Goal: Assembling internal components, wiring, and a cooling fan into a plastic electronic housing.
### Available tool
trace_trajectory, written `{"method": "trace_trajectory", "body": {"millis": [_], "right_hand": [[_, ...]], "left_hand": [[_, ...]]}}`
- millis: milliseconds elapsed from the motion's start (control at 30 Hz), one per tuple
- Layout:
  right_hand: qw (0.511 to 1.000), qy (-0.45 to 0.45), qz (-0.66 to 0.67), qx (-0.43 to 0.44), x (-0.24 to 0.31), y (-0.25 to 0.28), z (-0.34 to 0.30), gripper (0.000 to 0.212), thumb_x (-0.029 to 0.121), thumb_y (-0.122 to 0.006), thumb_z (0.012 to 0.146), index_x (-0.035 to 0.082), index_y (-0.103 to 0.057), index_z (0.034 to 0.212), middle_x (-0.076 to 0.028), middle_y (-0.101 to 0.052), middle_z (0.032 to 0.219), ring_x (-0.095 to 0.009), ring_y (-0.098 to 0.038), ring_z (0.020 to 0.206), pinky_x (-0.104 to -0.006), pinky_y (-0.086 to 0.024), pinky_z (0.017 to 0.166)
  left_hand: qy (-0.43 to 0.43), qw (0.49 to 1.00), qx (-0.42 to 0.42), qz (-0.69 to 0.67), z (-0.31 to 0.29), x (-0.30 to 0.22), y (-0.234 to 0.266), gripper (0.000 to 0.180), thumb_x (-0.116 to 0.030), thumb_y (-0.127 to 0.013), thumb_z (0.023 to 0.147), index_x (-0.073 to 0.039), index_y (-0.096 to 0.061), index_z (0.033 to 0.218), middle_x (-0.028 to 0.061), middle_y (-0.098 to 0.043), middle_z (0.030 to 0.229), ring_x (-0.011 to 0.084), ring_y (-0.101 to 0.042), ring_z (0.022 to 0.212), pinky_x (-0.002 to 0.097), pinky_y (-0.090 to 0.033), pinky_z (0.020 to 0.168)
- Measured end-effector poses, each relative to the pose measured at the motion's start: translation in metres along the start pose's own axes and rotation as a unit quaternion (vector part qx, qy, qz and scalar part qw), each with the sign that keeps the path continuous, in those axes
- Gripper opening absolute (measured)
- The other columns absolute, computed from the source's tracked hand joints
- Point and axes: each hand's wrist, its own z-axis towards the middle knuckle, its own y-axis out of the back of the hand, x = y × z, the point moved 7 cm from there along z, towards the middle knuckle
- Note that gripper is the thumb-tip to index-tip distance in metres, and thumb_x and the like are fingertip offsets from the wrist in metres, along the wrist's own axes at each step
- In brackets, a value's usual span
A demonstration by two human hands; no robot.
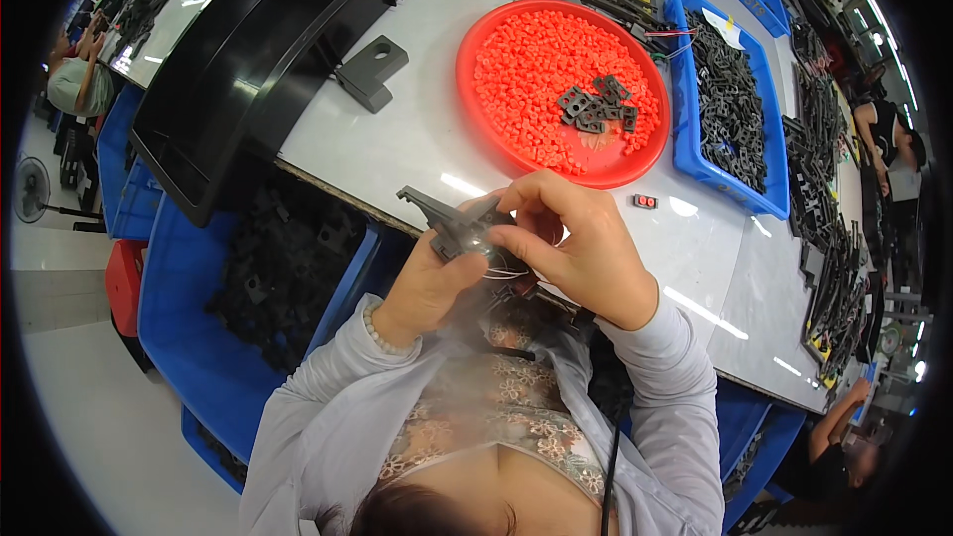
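Close to my body, above the table's near edge, my left hand [425,283] grips a dark grey plastic part [459,226] with a long hooked arm sticking out to the upper left. My right hand [581,243] is at the part's right side, thumb and fingers curled together in a pinch; whatever lies between them is hidden. Thin pale wires [508,274] show below the part, though a hazy smear blurs this area. On the table to the right of my right hand lies a small dark block with two red inserts [645,201].
A round red tray [465,89] holds many small red pieces and several dark blocks. Beside it stands a blue bin [685,154] of dark parts. A grey bracket [373,71] and a large black housing [233,69] sit at the left. Blue crates [164,308] stand below the table edge.
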Motion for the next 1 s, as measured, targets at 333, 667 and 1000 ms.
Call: {"method": "trace_trajectory", "body": {"millis": [333,667,1000], "right_hand": [[0.942,0.239,-0.225,-0.072,0.032,0.0,-0.02,0.025,0.008,-0.075,0.066,0.004,-0.065,0.088,-0.006,-0.06,0.078,-0.022,-0.054,0.068,-0.0319,-0.044,0.059],[0.91,0.302,-0.266,-0.103,0.03,-0.03,-0.024,0.021,0.002,-0.068,0.061,0.004,-0.061,0.081,-0.005,-0.056,0.077,-0.024,-0.052,0.073,-0.0366,-0.043,0.073],[0.906,0.287,-0.29,-0.109,0.026,-0.035,-0.026,0.018,0.006,-0.056,0.067,-0.001,-0.059,0.082,-0.007,-0.052,0.078,-0.023,-0.049,0.077,-0.0371,-0.04,0.072]], "left_hand": [[-0.043,0.994,-0.092,0.032,0.008,-0.019,0.0,0.041,-0.011,-0.049,0.093,0.005,-0.043,0.13,0.0144,-0.06,0.114,0.0163,-0.057,0.104,0.0303,-0.044,0.093],[-0.083,0.982,-0.132,0.106,0.009,-0.021,0.002,0.042,-0.015,-0.051,0.092,0.006,-0.044,0.128,0.0156,-0.061,0.112,0.0171,-0.057,0.102,0.0316,-0.044,0.092],[-0.098,0.98,-0.126,0.123,0.009,-0.022,-0.001,0.043,-0.013,-0.045,0.092,0.006,-0.038,0.13,0.0216,-0.057,0.118,0.0229,-0.058,0.104,0.0348,-0.046,0.093]]}}
